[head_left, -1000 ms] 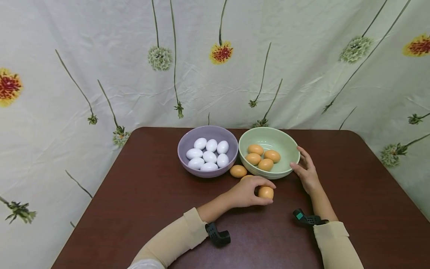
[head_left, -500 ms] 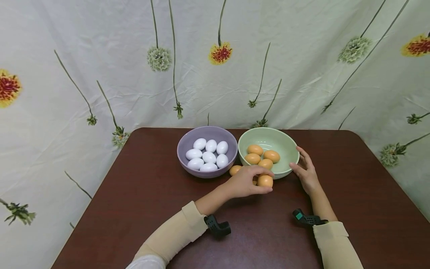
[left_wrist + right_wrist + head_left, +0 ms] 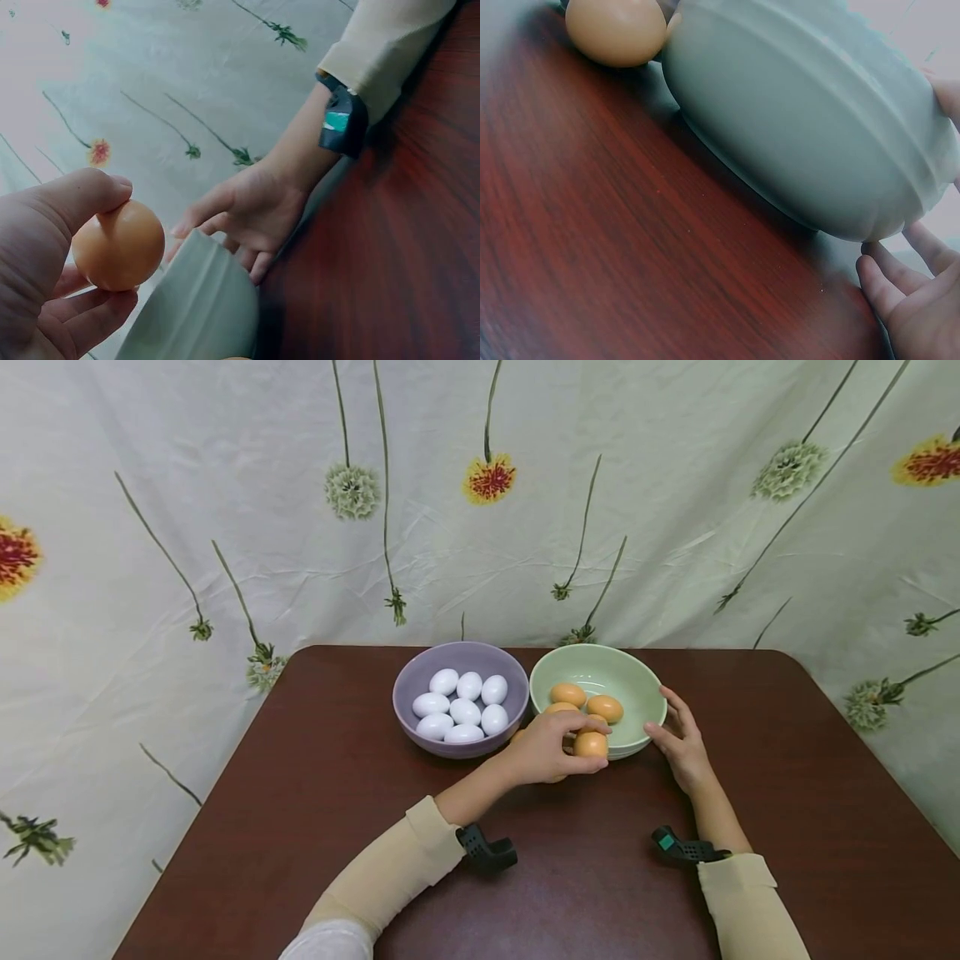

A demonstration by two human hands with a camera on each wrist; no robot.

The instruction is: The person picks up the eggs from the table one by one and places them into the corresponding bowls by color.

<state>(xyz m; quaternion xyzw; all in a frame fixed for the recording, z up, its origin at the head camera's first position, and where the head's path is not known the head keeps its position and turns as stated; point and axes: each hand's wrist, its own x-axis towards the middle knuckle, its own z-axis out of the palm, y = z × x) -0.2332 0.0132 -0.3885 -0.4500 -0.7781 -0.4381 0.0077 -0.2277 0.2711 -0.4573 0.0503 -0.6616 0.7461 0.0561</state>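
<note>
My left hand (image 3: 542, 752) pinches a brown egg (image 3: 591, 745) between thumb and fingers, just in front of the near rim of a light green bowl (image 3: 641, 689). In the left wrist view the held egg (image 3: 120, 247) is level with the side of the bowl (image 3: 199, 307). My right hand (image 3: 684, 745) holds the bowl's right side, thumb at the rim and fingers against the outer wall. Several brown eggs (image 3: 604, 708) lie inside the bowl, some hidden behind the left hand. Slivers of brown egg (image 3: 517, 736) show beside and beneath that hand.
A purple bowl (image 3: 405, 718) with several white eggs (image 3: 465, 711) stands left of the green bowl, close against it. Both are near the back edge of the dark brown table (image 3: 322, 777). A flowered cloth (image 3: 675, 485) hangs behind the table.
The left hand has lifted the brown egg from the near tabletop and carried it away from the body, toward the green bowl's rim. The right hand has stayed on the bowl.
</note>
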